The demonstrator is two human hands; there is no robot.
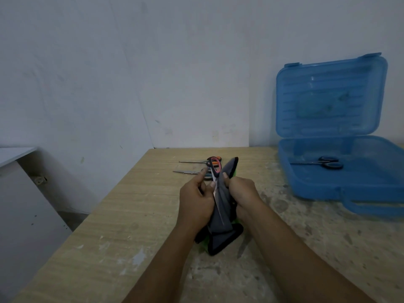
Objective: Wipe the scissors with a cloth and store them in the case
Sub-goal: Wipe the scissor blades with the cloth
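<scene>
Two sets of fingers [203, 172] busy mid-bench: L hand [196, 200] pinches pink-handled scissors [215, 171] nr the pivot, blade pointing down; R hand [242, 191] clamps grey cloth [223, 215] round that blade. Beyond, nr back edge of bench [109, 215], orange-handled pair [193, 162] & another pair [185, 172] lie flat. Blue case [341, 184] at back right, lid [330, 95] up, holds one black-handled pair [323, 163].

At frame centre, over the table [109, 226], our left hand [195, 201] holds the scissors [214, 167] just left of the cloth [223, 232], which our right hand [242, 191] grips. Behind them on the table lie a far pair [192, 162] and a near pair [185, 172]. At the right sits the case [317, 189], its lid [328, 95] upright behind, with the stored pair [323, 163] inside. A cabinet [21, 193] stands at the far left.
</scene>
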